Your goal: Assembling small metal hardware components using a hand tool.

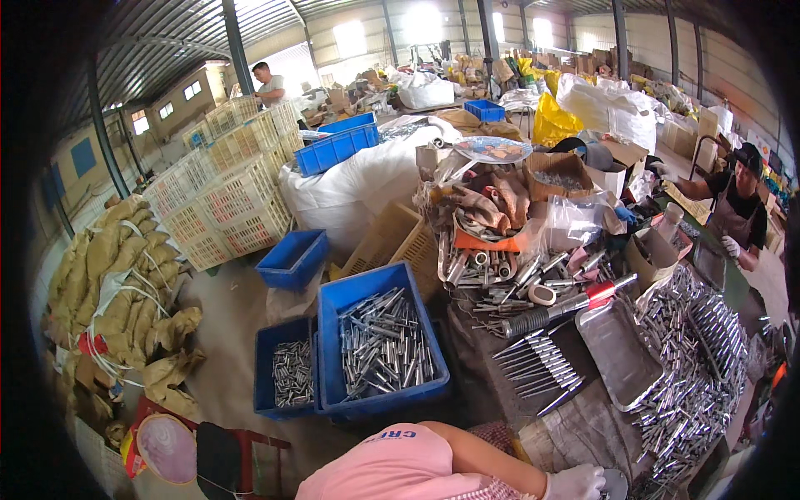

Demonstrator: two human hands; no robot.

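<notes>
My left arm, in a pink short sleeve, reaches along the lower edge to my left hand [575, 482] in a white glove. Its fingers look curled, and the frame edge cuts off part of them. Beside the fingertips is a grey round disc [616, 484]; what the hand grips, if anything, is hidden. My right hand is out of view. Beyond the hand, a brown cloth [575, 429] covers part of the bench. Long metal bolts [542, 367] lie there in a neat row, near a metal tray [621, 354] and a heap of metal anchor bolts [687, 367].
A red and black tool [575, 307] lies behind the row. Blue bins [383, 279] of metal parts stand on the floor left of the bench. Cream crates [225, 204], brown sacks [117, 267] and a red chair [258, 458] stand farther left. A co-worker [737, 204] is at the right, another person [268, 83] far back.
</notes>
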